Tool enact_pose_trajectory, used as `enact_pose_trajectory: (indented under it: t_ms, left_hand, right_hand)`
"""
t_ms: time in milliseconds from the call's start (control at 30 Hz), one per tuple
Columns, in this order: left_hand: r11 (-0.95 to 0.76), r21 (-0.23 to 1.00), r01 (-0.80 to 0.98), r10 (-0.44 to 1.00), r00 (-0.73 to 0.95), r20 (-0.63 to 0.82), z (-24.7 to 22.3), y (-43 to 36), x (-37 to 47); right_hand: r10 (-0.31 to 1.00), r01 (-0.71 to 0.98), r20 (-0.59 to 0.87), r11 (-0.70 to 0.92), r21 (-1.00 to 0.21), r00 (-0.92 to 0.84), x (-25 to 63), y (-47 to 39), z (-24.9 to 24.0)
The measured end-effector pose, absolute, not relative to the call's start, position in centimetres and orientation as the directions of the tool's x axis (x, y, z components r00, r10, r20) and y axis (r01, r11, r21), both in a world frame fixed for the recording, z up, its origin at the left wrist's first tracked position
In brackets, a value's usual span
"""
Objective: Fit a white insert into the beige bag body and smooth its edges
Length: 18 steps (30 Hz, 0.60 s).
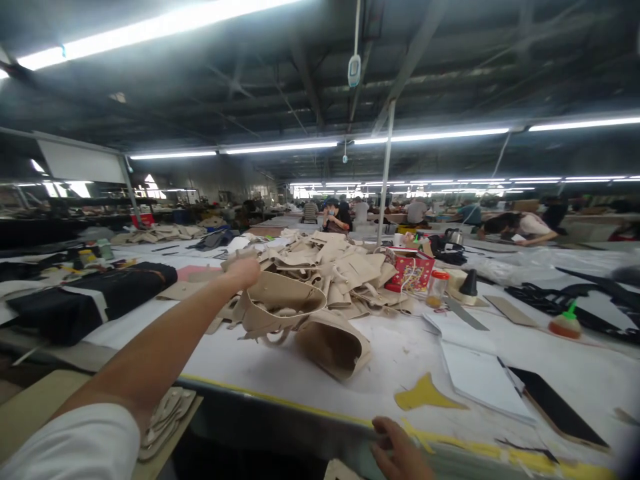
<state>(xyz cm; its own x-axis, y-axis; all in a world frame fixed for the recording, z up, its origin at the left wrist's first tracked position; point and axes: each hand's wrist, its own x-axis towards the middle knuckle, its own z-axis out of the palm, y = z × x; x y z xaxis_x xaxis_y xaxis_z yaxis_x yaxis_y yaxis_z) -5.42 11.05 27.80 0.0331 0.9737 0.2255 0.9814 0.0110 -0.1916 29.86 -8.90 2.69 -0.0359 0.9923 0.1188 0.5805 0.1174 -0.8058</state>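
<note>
My left hand (243, 270) reaches far forward over the table to the left side of a heap of beige pieces (325, 260). Its fingers look curled, but what they grip is hidden. Just right of that hand is a beige bag (267, 317), its wide mouth facing up. Another beige bag (333, 343) lies on its side in front, opening toward the lower right. My right hand (400, 450) is low at the table's front edge, fingers apart and holding nothing. A yellow scrap (427, 393) lies just beyond it.
On the right are an open notebook (480, 373), a dark phone (557, 407), a glue bottle (565, 323), a red-lidded jar (437, 290) and a red box (410, 270). A black bundle (95, 300) lies left. Other people work behind.
</note>
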Motion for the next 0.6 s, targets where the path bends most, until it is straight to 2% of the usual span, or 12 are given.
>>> enact_pose_trajectory:
  t_ms: [133, 300, 367, 433, 500, 533, 600]
  left_hand:
    - [0.023, -0.264, 0.964, 0.965, 0.047, 0.257, 29.1, 8.2, -5.6]
    - [-0.011, -0.335, 0.942, 0.930, 0.133, 0.343, 31.0, 4.6, -4.4]
    - [-0.054, -0.373, 0.926, 0.890, 0.214, 0.403, 31.6, 3.4, -4.0]
    - [-0.168, -0.439, 0.883, 0.800, 0.382, 0.463, 31.9, 2.4, -3.8]
    - [-0.288, -0.530, 0.798, 0.638, 0.572, 0.515, 32.0, 1.5, -3.7]
    - [-0.333, -0.577, 0.746, 0.544, 0.651, 0.529, 32.0, 1.1, -3.5]
    - [-0.385, -0.664, 0.641, 0.344, 0.768, 0.541, 32.0, 0.3, -2.9]
  right_hand:
    - [0.968, 0.635, 0.189, 0.252, -0.731, -0.167, 26.2, -6.1, 2.5]
    - [0.959, 0.504, 0.079, 0.213, -0.837, -0.273, 22.6, -6.0, 5.6]
    - [0.925, 0.325, 0.020, 0.154, -0.933, -0.380, 22.0, -7.3, 8.3]
    - [0.849, 0.048, -0.008, 0.021, -0.999, -0.529, 22.5, -9.0, 11.5]
    - [0.803, -0.194, 0.077, -0.050, -0.980, -0.592, 24.4, -10.4, 14.8]
    - [0.818, -0.272, 0.141, -0.020, -0.962, -0.558, 25.7, -10.7, 16.3]
    - [0.908, -0.330, 0.227, 0.106, -0.938, -0.352, 28.7, -10.5, 18.5]
